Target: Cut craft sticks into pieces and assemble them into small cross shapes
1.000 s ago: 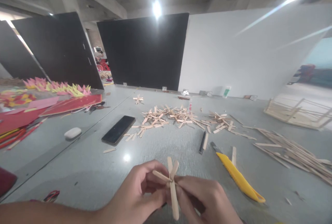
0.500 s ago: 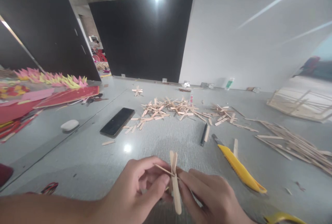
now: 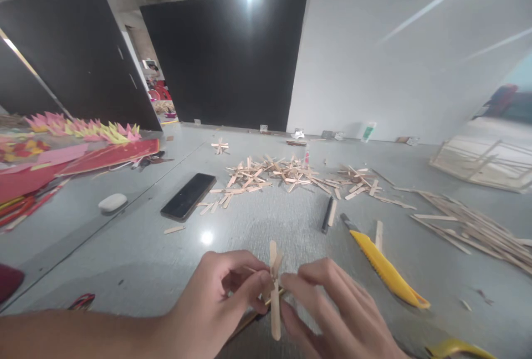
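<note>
Both of my hands meet low in the middle of the view over the grey floor. My left hand (image 3: pixel 216 303) and my right hand (image 3: pixel 332 314) pinch a small star of crossed wooden ice-cream sticks (image 3: pixel 274 287) between thumb and fingers, its longest stick upright. A yellow utility knife (image 3: pixel 384 270) lies just right of my right hand. Farther off lies a pile of short cut sticks (image 3: pixel 282 173).
A black phone (image 3: pixel 188 196) and a white case (image 3: pixel 112 201) lie left of centre. Long sticks (image 3: pixel 469 229) are heaped at right, a black marker (image 3: pixel 327 214) mid-floor. Red and pink paper shapes (image 3: pixel 75 148) cover the left. Black boards (image 3: pixel 224 54) lean on the wall.
The stick star has turned in my fingers, so its side arm now points more edge-on. My hands stay in the same place. The view tilted down a little earlier on.
</note>
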A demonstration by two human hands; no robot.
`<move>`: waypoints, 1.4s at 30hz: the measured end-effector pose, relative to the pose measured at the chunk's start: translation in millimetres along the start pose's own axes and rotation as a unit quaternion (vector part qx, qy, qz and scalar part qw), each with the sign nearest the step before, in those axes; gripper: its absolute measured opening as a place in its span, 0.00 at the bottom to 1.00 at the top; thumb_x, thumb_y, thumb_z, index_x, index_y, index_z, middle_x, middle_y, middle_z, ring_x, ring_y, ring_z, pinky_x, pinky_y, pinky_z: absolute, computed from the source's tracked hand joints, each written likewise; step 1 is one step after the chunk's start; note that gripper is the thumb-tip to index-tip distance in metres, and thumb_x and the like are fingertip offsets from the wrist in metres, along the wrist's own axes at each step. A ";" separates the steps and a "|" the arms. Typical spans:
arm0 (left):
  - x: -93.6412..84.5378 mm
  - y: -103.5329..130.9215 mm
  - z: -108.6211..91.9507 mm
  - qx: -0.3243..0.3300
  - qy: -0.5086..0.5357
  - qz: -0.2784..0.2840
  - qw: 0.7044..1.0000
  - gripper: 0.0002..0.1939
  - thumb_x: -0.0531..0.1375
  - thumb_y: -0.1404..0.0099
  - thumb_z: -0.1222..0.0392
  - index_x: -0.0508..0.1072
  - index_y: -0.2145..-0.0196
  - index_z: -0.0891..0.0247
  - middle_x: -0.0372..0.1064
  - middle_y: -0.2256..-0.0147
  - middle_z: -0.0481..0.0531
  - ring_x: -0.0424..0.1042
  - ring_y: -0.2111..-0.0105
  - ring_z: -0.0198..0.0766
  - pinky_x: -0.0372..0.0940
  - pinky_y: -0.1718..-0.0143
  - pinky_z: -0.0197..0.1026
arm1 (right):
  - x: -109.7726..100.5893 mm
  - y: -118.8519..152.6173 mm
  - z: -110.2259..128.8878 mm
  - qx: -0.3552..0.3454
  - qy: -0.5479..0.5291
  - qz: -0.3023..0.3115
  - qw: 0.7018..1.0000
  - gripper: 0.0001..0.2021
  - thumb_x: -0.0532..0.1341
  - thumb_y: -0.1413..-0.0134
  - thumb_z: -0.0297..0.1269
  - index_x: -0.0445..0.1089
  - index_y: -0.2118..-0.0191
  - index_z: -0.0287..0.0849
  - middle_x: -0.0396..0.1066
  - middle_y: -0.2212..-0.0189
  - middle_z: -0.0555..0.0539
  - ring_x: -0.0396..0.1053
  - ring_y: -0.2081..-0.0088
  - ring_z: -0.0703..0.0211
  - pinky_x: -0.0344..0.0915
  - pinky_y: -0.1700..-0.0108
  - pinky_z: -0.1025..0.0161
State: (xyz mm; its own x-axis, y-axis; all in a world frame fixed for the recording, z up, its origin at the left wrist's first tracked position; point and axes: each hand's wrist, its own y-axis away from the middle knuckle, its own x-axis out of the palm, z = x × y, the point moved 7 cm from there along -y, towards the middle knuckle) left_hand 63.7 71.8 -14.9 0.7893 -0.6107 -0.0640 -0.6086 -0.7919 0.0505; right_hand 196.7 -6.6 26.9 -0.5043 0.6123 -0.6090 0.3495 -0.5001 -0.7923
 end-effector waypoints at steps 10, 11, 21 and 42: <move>10.0 0.7 15.4 -0.046 0.073 0.015 0.996 0.22 0.61 0.29 0.43 0.75 0.69 0.66 0.71 0.72 0.50 0.75 0.67 0.38 0.73 0.62 0.39 | -2.5 9.2 15.6 -0.099 0.114 -0.030 0.988 0.05 0.68 0.38 0.33 0.81 0.58 0.47 0.84 0.68 0.48 0.80 0.73 0.54 0.76 0.73 0.63; 10.3 0.4 15.2 -0.047 0.077 0.014 0.996 0.22 0.62 0.29 0.43 0.74 0.70 0.66 0.70 0.72 0.50 0.74 0.68 0.37 0.72 0.63 0.38 | -3.3 11.1 14.6 -0.095 0.108 -0.040 0.989 0.05 0.68 0.37 0.33 0.81 0.57 0.47 0.84 0.68 0.48 0.81 0.72 0.53 0.78 0.71 0.63; 10.9 4.0 13.1 -0.034 0.133 0.006 0.990 0.19 0.65 0.30 0.47 0.64 0.68 0.61 0.71 0.71 0.46 0.74 0.68 0.35 0.72 0.61 0.40 | 7.0 18.5 10.1 -0.075 0.090 -0.027 0.993 0.09 0.60 0.33 0.30 0.80 0.58 0.40 0.85 0.63 0.41 0.83 0.64 0.49 0.81 0.66 0.59; 8.1 -6.9 21.8 -0.098 0.162 0.024 0.982 0.19 0.71 0.42 0.65 0.65 0.60 0.60 0.75 0.69 0.47 0.74 0.72 0.36 0.69 0.66 0.40 | 35.0 21.6 -20.7 0.081 -0.241 0.132 0.958 0.11 0.51 0.27 0.27 0.68 0.49 0.42 0.76 0.64 0.46 0.75 0.66 0.59 0.71 0.66 0.65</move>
State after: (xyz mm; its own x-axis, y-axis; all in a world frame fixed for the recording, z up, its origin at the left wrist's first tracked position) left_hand 72.5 72.2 -37.5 0.7642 -0.5895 0.2617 -0.6430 -0.7276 0.2390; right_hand 202.9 16.7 -12.4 -0.7349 0.1175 -0.6679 0.4069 -0.7116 -0.5728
